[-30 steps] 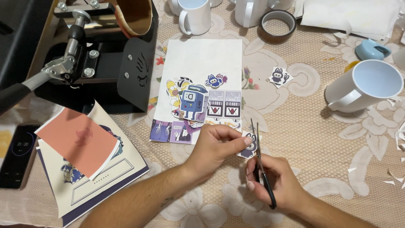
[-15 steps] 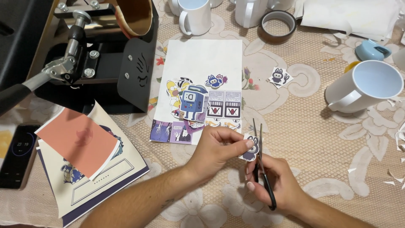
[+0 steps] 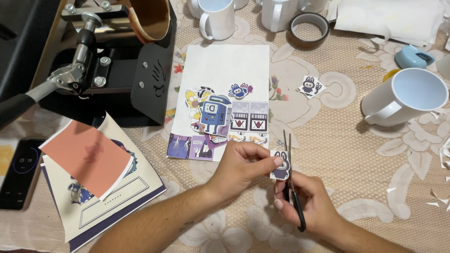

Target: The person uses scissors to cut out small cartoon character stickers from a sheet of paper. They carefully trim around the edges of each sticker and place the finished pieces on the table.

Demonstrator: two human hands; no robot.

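My left hand (image 3: pixel 241 164) pinches a small printed cutout of a dark purple rabbit-like figure (image 3: pixel 280 166) over the patterned tablecloth. My right hand (image 3: pixel 309 206) grips black-handled scissors (image 3: pixel 290 178), blades pointing away from me and running along the cutout's right edge. Just beyond lies a white sheet (image 3: pixel 225 70) with several colourful cartoon cutouts (image 3: pixel 213 112) piled on its near end. Another small rabbit cutout (image 3: pixel 309 85) lies alone to the right.
A black mug heat press (image 3: pixel 108 61) stands at the back left. White mugs (image 3: pixel 403 100) (image 3: pixel 218 18) and a tape roll (image 3: pixel 309 30) sit at the right and back. A phone (image 3: pixel 21 171) and printed sheets with an orange paper (image 3: pixel 89 161) lie left. Paper scraps (image 3: pixel 440 197) lie right.
The scissor blades have come together along the cutout's right edge and the hands have shifted slightly. Nothing else has moved.
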